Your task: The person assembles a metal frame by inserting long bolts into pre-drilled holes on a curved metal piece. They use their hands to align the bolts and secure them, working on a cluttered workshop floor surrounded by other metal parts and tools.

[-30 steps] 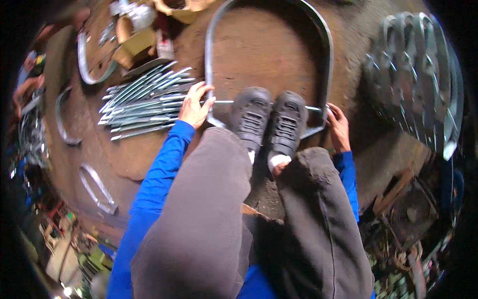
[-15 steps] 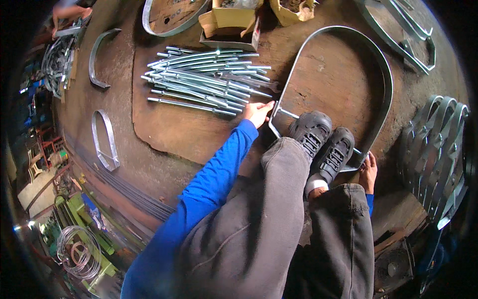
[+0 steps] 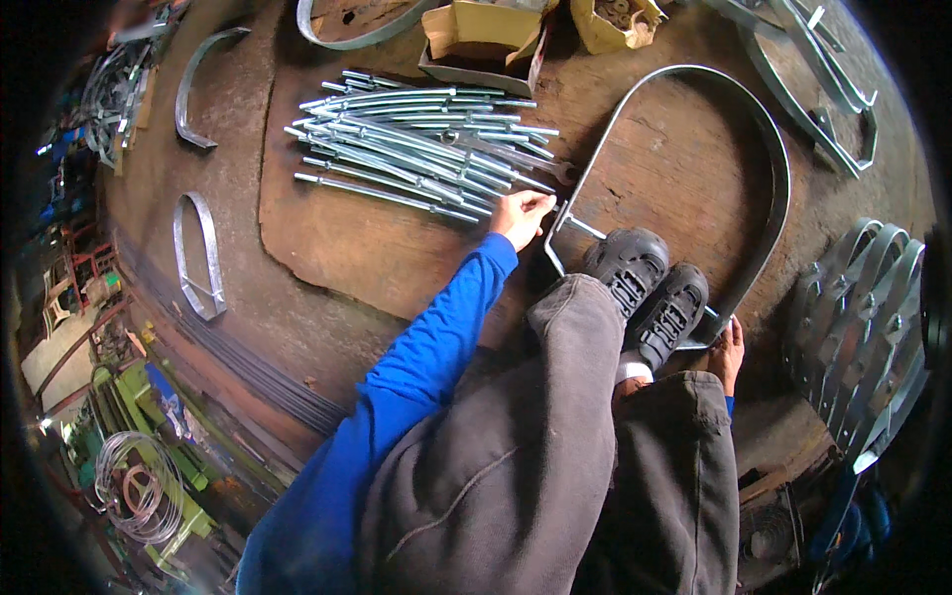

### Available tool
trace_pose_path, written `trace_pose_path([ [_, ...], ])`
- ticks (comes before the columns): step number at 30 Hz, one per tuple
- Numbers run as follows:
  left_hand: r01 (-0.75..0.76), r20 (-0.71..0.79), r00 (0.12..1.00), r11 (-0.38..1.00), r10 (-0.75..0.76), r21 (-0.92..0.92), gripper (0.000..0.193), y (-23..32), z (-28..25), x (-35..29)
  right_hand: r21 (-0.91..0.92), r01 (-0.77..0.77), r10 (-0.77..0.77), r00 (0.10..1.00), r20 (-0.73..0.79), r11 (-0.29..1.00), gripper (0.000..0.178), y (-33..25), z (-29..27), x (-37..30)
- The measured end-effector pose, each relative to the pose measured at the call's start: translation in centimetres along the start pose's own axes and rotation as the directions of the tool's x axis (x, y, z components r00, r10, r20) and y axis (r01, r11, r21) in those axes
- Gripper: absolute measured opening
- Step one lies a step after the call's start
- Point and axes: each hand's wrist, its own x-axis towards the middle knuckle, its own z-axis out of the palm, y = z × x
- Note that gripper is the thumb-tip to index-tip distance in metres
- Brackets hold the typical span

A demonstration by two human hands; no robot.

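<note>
A bent flat metal band [image 3: 781, 159], shaped like a large loop, lies on the wooden board with its rounded end far from me. A metal rod [image 3: 587, 228] pokes through its left side, beside my shoes. At that rod's outer end, the fingers of my left hand [image 3: 523, 219] are pinched together; whatever is between them is too small to make out. My right hand [image 3: 729, 355] grips the band's near right corner, its fingers partly hidden. Left of the band lies a heap of shiny metal rods [image 3: 416, 139], with a wrench [image 3: 516, 154] across its right side.
An open cardboard box [image 3: 486, 50] and a yellow carton of small parts [image 3: 617, 22] stand beyond the rods. Bent metal bands [image 3: 868, 327] are stacked at right, others [image 3: 803, 89] lie far right. A narrow metal loop [image 3: 200, 260] lies at left. My shoes [image 3: 627, 266] rest inside the band.
My left hand's fingers have shifted from the band's left corner to the rod's outer end and closed into a tighter pinch. My right hand stays at its corner. The view has moved slightly.
</note>
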Motion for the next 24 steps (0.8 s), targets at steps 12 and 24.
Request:
trace_pose_path([
  [12, 0.097, -0.009, 0.995, 0.971, -0.097, 0.219, 0.045, -0.9, -1.5, 1.0, 0.005, -0.075, 0.074, 0.983, -0.168, 0.997, 0.031, -2.1, 3.7, -1.3],
  [24, 0.069, 0.086, 0.992, 0.958, -0.096, 0.277, 0.037, -2.5, -4.3, 3.6, -0.106, -0.177, 0.146, 0.956, -0.253, 0.978, 0.046, -2.7, 2.4, -1.4],
])
